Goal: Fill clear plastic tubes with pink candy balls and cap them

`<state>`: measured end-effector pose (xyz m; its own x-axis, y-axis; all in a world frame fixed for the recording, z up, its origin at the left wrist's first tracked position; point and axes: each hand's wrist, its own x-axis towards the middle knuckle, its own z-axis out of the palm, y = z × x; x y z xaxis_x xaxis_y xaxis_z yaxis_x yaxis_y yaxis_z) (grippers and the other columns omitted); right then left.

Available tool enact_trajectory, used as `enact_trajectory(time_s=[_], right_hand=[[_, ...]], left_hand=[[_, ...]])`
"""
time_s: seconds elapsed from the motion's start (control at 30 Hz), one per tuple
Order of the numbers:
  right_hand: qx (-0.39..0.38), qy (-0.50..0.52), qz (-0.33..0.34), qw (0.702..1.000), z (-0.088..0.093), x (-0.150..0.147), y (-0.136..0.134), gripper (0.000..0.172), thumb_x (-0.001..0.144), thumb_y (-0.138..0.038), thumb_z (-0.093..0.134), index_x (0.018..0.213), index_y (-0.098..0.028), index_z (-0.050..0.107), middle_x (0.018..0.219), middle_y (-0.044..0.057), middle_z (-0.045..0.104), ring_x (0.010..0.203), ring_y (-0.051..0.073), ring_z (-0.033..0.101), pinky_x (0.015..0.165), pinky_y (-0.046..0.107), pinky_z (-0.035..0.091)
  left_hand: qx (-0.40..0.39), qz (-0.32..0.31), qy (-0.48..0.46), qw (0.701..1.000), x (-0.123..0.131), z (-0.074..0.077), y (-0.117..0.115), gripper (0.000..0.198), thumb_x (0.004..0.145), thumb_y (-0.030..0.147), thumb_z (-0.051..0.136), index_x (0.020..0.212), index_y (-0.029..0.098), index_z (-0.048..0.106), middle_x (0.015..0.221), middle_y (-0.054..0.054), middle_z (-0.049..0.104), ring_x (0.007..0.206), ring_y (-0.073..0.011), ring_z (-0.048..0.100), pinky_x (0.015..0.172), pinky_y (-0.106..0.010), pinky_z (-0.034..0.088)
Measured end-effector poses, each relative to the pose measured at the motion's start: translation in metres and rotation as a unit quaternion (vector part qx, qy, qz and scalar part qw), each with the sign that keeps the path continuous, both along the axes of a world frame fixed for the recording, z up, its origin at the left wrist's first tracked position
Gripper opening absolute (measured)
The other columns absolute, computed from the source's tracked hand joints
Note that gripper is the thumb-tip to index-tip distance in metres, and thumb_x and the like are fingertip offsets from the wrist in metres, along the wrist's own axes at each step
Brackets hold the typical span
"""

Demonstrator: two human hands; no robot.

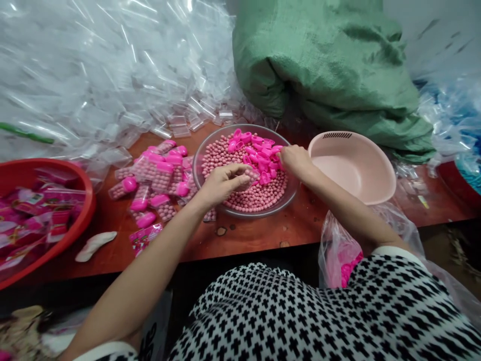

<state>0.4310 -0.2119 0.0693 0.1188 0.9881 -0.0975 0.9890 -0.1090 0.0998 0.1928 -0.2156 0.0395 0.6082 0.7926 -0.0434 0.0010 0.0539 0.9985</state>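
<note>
My left hand [225, 184] is closed around a small clear container of pink beads [251, 175], above the near side of a clear round bowl [196, 173]. Loose pink beads [259, 198] fill much of this bowl, and a heap of bright pink plastic caps [263, 153] lies on top of them. At the bowl's right rim, the fingers of my right hand [296, 161] pinch a bright pink cap [277, 150] at the edge of the heap. Several bead-filled clear containers with pink caps [160, 173] are piled left of the bowl.
A red basin [88, 200] of pink packets stands at the left. Clear plastic containers [112, 65] are heaped behind. A green sack [326, 60] sits at the back, a pale pink tub [349, 170] at the right. A clear plastic bag [328, 245] hangs at the table edge.
</note>
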Motion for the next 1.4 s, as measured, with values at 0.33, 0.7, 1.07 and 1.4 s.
enact_trajectory(time_s=[0.33,0.7,1.07,1.4], right_hand=[[-0.06,-0.048,0.056,0.995,-0.006,-0.019,0.004,0.033,0.09,-0.031,0.047,0.115,-0.017,0.065,0.116,0.017,0.069,0.106,0.035,0.067,0.08,0.043,0.053],[0.153,0.325,0.178,0.916,0.006,-0.013,-0.023,0.037,0.089,-0.035,0.056,0.122,-0.018,0.061,0.112,0.01,0.069,0.096,0.021,0.065,0.087,0.035,0.05],[0.153,0.345,0.3,0.876,-0.005,-0.042,-0.039,0.028,0.094,-0.042,0.053,0.105,-0.019,0.065,0.096,0.008,0.071,0.085,0.02,0.064,0.082,0.033,0.05],[0.156,0.373,0.306,0.862,-0.009,-0.056,-0.039,0.025,0.093,-0.036,0.052,0.106,-0.02,0.065,0.102,0.01,0.071,0.099,0.024,0.065,0.092,0.041,0.051]], left_hand=[[-0.129,0.033,-0.083,0.988,-0.004,0.011,-0.003,0.04,0.062,0.034,0.083,0.094,0.014,0.07,0.086,-0.005,0.07,0.078,-0.0152,0.067,0.077,-0.032,0.057],[0.101,0.056,-0.01,0.993,0.0,-0.01,-0.002,0.036,0.078,0.044,0.068,0.099,0.015,0.072,0.097,-0.008,0.072,0.085,-0.0184,0.065,0.079,-0.032,0.053],[0.234,0.131,0.075,0.96,-0.002,-0.001,-0.019,0.026,0.085,0.032,0.062,0.103,0.02,0.076,0.105,-0.006,0.076,0.095,-0.0213,0.07,0.087,-0.03,0.05],[0.204,0.167,0.039,0.964,-0.003,-0.004,-0.021,0.02,0.081,0.032,0.065,0.091,0.02,0.077,0.097,-0.004,0.077,0.094,-0.0219,0.069,0.087,-0.031,0.051]])
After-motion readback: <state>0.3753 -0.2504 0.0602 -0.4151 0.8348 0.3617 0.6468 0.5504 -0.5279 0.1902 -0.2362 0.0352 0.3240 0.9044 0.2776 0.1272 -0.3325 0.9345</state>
